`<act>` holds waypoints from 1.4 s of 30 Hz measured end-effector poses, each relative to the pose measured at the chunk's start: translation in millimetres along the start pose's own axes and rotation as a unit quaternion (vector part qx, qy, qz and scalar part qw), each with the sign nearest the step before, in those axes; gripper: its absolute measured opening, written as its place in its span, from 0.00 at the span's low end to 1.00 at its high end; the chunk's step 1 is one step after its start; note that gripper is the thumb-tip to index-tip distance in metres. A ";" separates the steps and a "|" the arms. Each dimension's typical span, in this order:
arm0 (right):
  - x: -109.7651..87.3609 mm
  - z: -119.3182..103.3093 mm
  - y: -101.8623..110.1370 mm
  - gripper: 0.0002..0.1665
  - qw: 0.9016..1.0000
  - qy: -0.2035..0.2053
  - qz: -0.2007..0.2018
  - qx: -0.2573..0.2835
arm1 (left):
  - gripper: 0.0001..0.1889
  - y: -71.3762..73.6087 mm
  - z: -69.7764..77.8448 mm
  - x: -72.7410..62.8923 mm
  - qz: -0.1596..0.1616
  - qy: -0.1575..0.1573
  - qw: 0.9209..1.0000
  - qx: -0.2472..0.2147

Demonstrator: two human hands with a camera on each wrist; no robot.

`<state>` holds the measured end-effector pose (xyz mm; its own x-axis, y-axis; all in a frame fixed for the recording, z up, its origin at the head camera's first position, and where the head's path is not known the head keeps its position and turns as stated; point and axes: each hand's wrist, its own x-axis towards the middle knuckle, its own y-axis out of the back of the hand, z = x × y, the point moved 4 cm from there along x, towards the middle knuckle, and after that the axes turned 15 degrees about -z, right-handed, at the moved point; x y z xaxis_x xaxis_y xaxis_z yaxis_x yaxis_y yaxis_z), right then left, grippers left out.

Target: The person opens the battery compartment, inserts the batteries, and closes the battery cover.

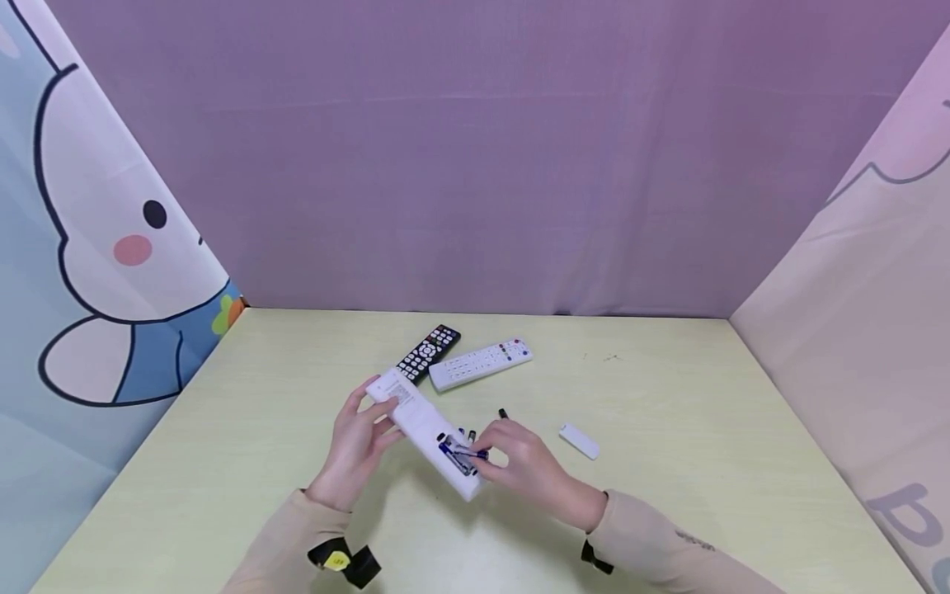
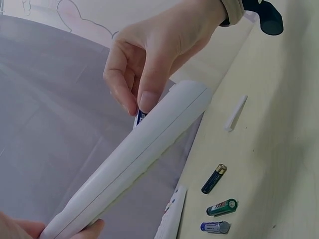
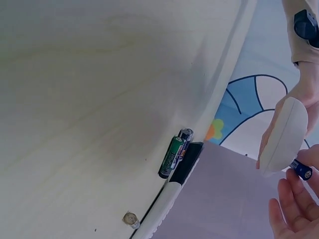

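Note:
My left hand (image 1: 355, 450) grips one end of a white remote control (image 1: 419, 422), lifted above the table with its back turned up and its battery compartment uncovered. One battery appears to lie inside the compartment. At the compartment, the thumb and fingers of my right hand (image 1: 529, 469) pinch a blue battery (image 3: 302, 170), set at an angle to the remote. In the left wrist view the remote's side hides most of that battery. A loose white battery cover (image 1: 579, 440) lies on the table to the right of my right hand.
Behind the held remote, a black remote (image 1: 429, 353) and another white remote (image 1: 481, 365) lie on the table. Loose on the tabletop are a dark blue battery (image 2: 214, 179), a green battery (image 2: 222, 207) and a blue-silver battery (image 2: 215, 227). A purple curtain (image 1: 475, 165) hangs behind.

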<state>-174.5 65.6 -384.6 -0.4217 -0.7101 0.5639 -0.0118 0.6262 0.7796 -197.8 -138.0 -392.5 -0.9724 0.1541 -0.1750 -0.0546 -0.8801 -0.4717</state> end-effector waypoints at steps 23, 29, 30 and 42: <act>-1.5 -0.7 -8.4 0.10 0.999 -0.021 -0.009 0.024 | 0.29 -3.8 -3.5 0.9 -0.006 0.000 1.000 -0.006; -8.7 5.5 -3.0 0.12 0.985 -0.090 -0.056 0.133 | 0.28 -1.5 -3.7 0.0 -0.006 0.000 1.000 -0.013; -10.4 7.5 -2.5 0.13 0.978 -0.112 -0.068 0.162 | 0.28 -0.9 -3.9 0.0 -0.005 0.001 1.000 -0.016; -21.7 19.6 -8.9 0.21 0.868 -0.256 -0.169 0.391 | 0.28 -0.6 -4.3 0.8 -0.001 0.008 1.000 -0.017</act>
<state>-183.0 81.8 -409.1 -0.6188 -0.7854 -0.0123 -0.7412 0.5787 0.3401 -197.6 -135.4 -396.1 -0.9685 0.1629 -0.1886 -0.0477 -0.8640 -0.5012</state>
